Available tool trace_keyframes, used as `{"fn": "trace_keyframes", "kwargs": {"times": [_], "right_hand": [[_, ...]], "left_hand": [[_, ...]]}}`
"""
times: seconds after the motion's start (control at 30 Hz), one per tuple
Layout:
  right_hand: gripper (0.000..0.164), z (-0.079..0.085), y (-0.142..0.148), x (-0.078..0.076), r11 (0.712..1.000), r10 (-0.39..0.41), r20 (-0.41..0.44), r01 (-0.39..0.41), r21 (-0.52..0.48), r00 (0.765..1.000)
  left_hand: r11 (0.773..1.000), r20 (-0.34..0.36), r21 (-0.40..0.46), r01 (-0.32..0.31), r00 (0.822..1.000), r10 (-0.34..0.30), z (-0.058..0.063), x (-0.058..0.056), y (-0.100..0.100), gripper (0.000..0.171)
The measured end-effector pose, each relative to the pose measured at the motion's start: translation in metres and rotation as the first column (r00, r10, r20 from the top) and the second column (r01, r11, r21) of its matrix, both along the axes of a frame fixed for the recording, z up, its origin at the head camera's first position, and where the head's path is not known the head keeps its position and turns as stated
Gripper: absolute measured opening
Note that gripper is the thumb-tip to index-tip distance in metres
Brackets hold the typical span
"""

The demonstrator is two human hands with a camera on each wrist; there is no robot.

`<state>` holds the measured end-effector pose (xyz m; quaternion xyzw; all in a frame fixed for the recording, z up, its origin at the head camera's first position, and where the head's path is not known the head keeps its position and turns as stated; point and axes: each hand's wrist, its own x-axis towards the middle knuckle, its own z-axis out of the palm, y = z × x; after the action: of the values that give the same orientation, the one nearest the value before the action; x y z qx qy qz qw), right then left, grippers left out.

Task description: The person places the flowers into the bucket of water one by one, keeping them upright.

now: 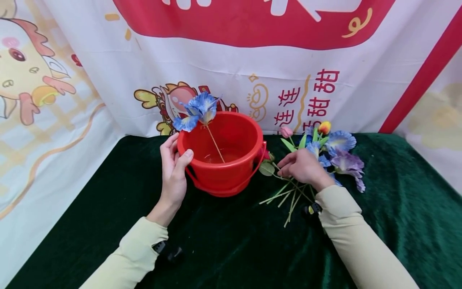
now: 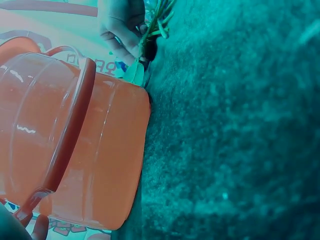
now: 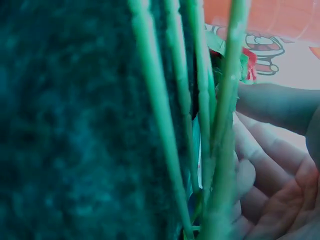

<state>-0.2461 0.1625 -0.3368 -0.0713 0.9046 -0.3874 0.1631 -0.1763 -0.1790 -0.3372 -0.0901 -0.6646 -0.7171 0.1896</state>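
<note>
A red bucket (image 1: pixel 225 176) stands on the green cloth, a blue iris (image 1: pixel 202 108) leaning inside it with its bloom above the rim. My left hand (image 1: pixel 173 170) holds the bucket's left side, thumb at the rim; some of its fingers are hidden behind the wall. My right hand (image 1: pixel 306 166) is over a loose bunch of artificial flowers, its fingertips pinching the stem of a red rose (image 1: pixel 266 155) beside the bucket. In the right wrist view, several green stems (image 3: pixel 160 110) cross in front of the thumb and fingers.
Purple iris (image 1: pixel 348 164), pink tulip (image 1: pixel 286 132) and orange-yellow tulip (image 1: pixel 324 127) lie in the bunch, stems toward the front. The bucket's handle (image 2: pixel 75 125) hangs down its side. A printed white curtain (image 1: pixel 216 60) rises behind the dark green cloth (image 1: pixel 231 249).
</note>
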Motion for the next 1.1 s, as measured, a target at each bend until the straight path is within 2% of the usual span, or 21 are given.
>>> {"fn": "trace_keyframes", "kwargs": {"times": [0.13, 0.27, 0.43, 0.57, 0.63, 0.83, 1.03, 1.1], "right_hand": [[0.030, 0.001, 0.000, 0.001, 0.990, -0.077, 0.025, 0.079, -0.114, 0.997], [0.036, 0.003, 0.001, 0.002, 0.956, -0.140, 0.063, 0.152, -0.252, 0.988], [0.042, 0.007, 0.000, 0.003, 0.873, -0.195, 0.098, 0.218, -0.435, 0.976], [0.045, 0.010, 0.000, 0.004, 0.811, -0.236, 0.112, 0.259, -0.524, 0.965], [0.046, 0.012, -0.001, 0.005, 0.791, -0.256, 0.118, 0.278, -0.545, 0.959], [0.048, 0.020, -0.002, 0.007, 0.754, -0.296, 0.131, 0.315, -0.577, 0.946], [0.051, 0.038, -0.011, 0.003, 0.636, -0.340, 0.145, 0.341, -0.693, 0.929], [0.051, 0.048, -0.019, -0.001, 0.613, -0.356, 0.134, 0.340, -0.713, 0.925]], "left_hand": [[1.000, -0.001, 0.001, 0.000, 1.000, 0.000, 0.000, 0.001, -0.001, 0.063], [1.000, -0.002, -0.002, -0.004, 1.000, 0.004, 0.000, 0.001, -0.001, 0.064], [1.000, 0.000, -0.007, -0.001, 1.000, 0.001, 0.000, 0.000, -0.001, 0.065], [1.000, 0.000, -0.010, 0.002, 1.000, -0.002, 0.000, 0.000, -0.001, 0.064], [1.000, 0.001, -0.008, 0.004, 1.000, -0.004, 0.001, 0.000, -0.001, 0.064], [1.000, -0.003, 0.000, 0.010, 1.000, -0.010, 0.000, 0.001, 0.001, 0.063], [1.000, -0.009, -0.005, 0.006, 1.000, -0.006, 0.001, 0.001, 0.002, 0.061], [1.000, -0.009, -0.012, 0.001, 1.000, -0.002, 0.002, 0.002, 0.001, 0.061]]}}
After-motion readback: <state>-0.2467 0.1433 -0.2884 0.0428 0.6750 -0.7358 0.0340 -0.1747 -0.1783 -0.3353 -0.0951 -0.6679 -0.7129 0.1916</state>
